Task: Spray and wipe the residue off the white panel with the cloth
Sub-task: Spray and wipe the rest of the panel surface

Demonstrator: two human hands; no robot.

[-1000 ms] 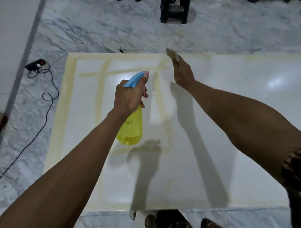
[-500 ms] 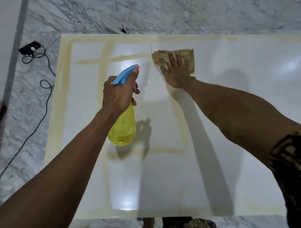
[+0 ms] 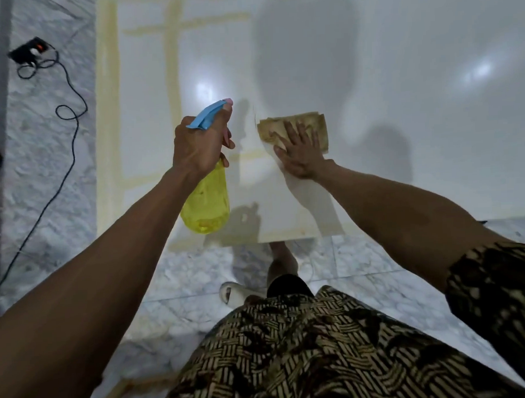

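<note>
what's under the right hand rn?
The right hand presses flat on a brownish cloth, which lies on the white panel. Any residue beneath the cloth is covered.

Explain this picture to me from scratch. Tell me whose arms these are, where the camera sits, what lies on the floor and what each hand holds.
There is no machine here: the arms belong to a person wearing a camera on the head, so the one view looks forward and down over their own body and patterned clothing.

A large white panel lies flat on a marbled floor. Yellowish strips of residue cross its left part and run along its edges.

The left hand grips a yellow spray bottle with a blue spray head, held above the panel. The right hand lies flat with straight fingers, pressing a stained cloth onto the panel.

On the floor to the left sits a black power strip with a cable trailing from it.
</note>
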